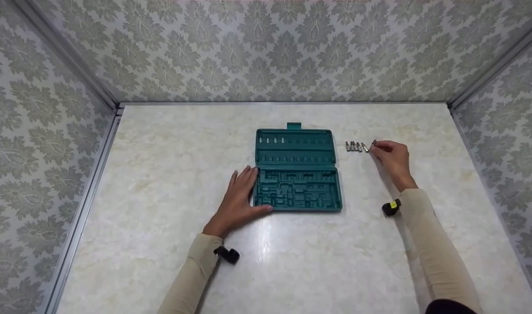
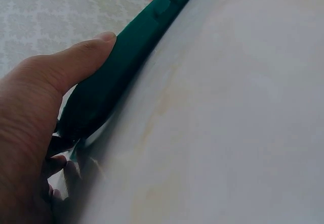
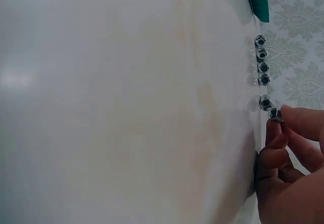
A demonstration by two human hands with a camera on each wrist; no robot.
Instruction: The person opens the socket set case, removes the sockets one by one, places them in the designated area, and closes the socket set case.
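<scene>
A green plastic tool case [image 1: 295,168] lies unfolded on the table, its lid half at the back and its moulded compartments at the front. My left hand [image 1: 237,200] rests at its front left corner, with straight fingers along the left side and the thumb on the front edge. To the right of the case, my right hand [image 1: 393,159] pinches a small silver socket [image 3: 274,114] between thumb and fingertips. Beside it, several similar sockets [image 1: 358,147] stand in a short row, hollow ends visible in the right wrist view.
A pale marbled table [image 1: 152,183] carries everything. Patterned panels [image 1: 266,52] enclose it at the back and both sides. Several small bright marks or pieces [image 1: 275,140] show in the lid's upper left slots; which they are, I cannot tell.
</scene>
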